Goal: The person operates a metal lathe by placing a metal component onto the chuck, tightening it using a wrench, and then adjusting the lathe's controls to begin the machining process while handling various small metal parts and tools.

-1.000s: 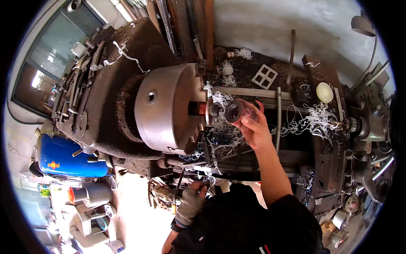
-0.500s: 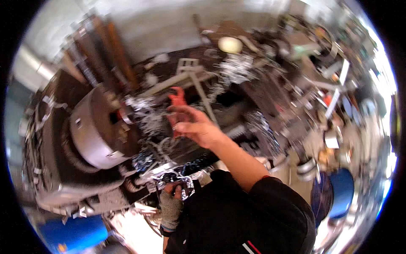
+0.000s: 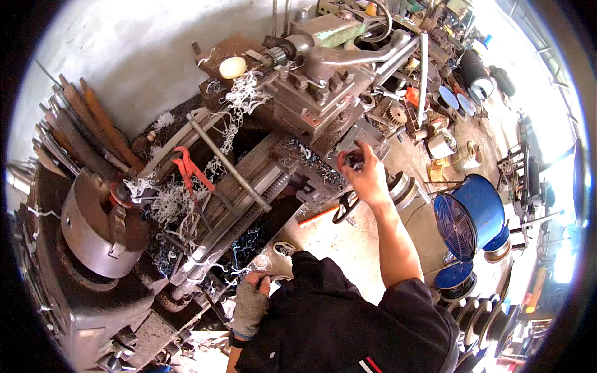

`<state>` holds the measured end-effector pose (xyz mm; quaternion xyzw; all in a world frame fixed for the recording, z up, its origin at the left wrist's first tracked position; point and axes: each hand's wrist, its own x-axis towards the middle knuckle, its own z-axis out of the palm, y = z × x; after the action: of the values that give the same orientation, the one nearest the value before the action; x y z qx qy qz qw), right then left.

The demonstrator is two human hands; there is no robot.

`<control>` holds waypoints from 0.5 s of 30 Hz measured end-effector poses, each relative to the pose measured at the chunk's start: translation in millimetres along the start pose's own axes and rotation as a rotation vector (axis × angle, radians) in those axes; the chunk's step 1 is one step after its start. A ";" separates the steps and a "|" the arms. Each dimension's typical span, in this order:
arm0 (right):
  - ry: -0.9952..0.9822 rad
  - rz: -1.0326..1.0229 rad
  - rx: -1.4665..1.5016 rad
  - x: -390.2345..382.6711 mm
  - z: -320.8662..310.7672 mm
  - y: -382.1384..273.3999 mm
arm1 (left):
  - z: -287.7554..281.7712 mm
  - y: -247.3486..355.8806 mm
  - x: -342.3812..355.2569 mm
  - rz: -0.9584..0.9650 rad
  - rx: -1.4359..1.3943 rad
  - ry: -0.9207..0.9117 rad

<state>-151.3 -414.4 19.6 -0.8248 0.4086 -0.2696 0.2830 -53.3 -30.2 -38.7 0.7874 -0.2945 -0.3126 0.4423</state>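
- The person's right hand (image 3: 371, 180) reaches out over the near side of the lathe (image 3: 267, 155), its grip closed around a small dark part (image 3: 354, 160), mostly covered by the fingers.
- That part sits just near of the tool post (image 3: 323, 78); whether it touches the machine I can't tell.
- The left hand (image 3: 251, 306), in a grey fingerless glove, stays low by the body, fingers curled; I can't see whether it holds anything.
- A red tool (image 3: 188, 169) lies among pale shavings (image 3: 171, 202), right of the steel chuck (image 3: 102, 239).
- Over on the right, a blue drum (image 3: 482, 202) stands behind a round fan (image 3: 455, 227).
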 end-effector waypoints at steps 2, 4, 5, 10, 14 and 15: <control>0.092 -0.059 -0.145 19.8 6.0 27.7 | -5.6 4.3 9.7 -0.021 -0.013 0.008; 0.159 -0.042 -0.296 34.4 4.3 44.6 | -7.2 13.5 18.4 -0.024 -0.037 0.001; 0.174 -0.064 -0.310 41.6 3.9 52.0 | -7.4 15.7 23.6 -0.026 -0.032 -0.008; 0.093 -0.003 -0.336 64.8 4.9 62.2 | -4.1 38.8 48.5 0.036 0.024 -0.040; 0.152 -0.091 -0.350 64.8 16.1 73.4 | 1.1 29.6 56.6 -0.039 -0.040 -0.023; 0.216 -0.160 -0.378 63.1 21.7 62.5 | -2.5 39.7 55.3 -0.057 -0.030 -0.006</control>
<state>-136.5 -492.8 -25.0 -0.8592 0.4132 -0.2967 0.0558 -23.9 -87.0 -15.5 0.7876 -0.2687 -0.3319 0.4442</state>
